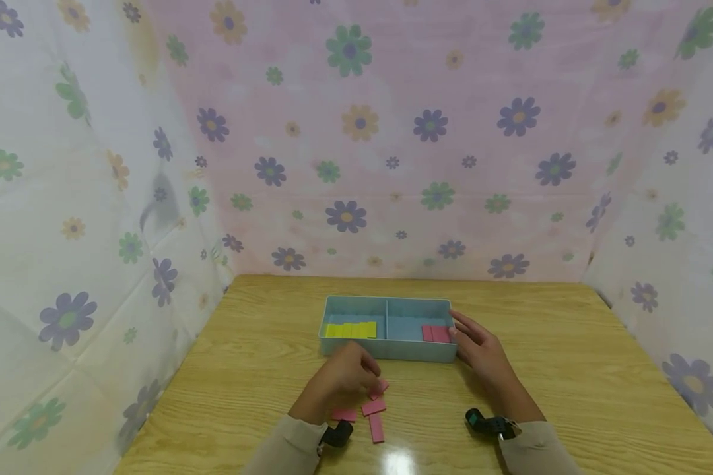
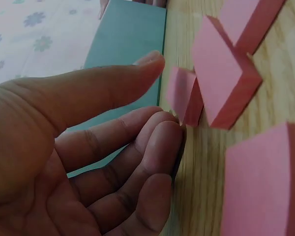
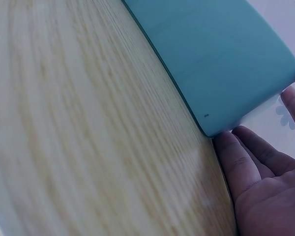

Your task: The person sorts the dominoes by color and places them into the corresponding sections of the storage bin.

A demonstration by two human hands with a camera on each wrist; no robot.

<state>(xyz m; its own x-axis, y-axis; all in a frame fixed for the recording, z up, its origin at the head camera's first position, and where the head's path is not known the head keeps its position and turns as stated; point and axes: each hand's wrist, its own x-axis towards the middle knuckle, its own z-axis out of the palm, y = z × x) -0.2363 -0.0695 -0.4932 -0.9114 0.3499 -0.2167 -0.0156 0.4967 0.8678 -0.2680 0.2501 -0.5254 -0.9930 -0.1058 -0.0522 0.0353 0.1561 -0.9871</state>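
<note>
A light blue two-compartment box stands on the table. Yellow tiles lie in a row in its left compartment; pink tiles lie at the right end of the other. My left hand is in front of the box, fingers bent, beside a pink tile. In the left wrist view a gap separates thumb from fingertips, with nothing between them. Several loose pink tiles lie near that hand. My right hand touches the box's right end with fairly straight fingers, its thumb at the rim.
The wood-grain table extends around the box on all sides. Flowered cloth hangs behind it and along both sides. Another pink tile lies close to the left wrist, beside the black wrist camera.
</note>
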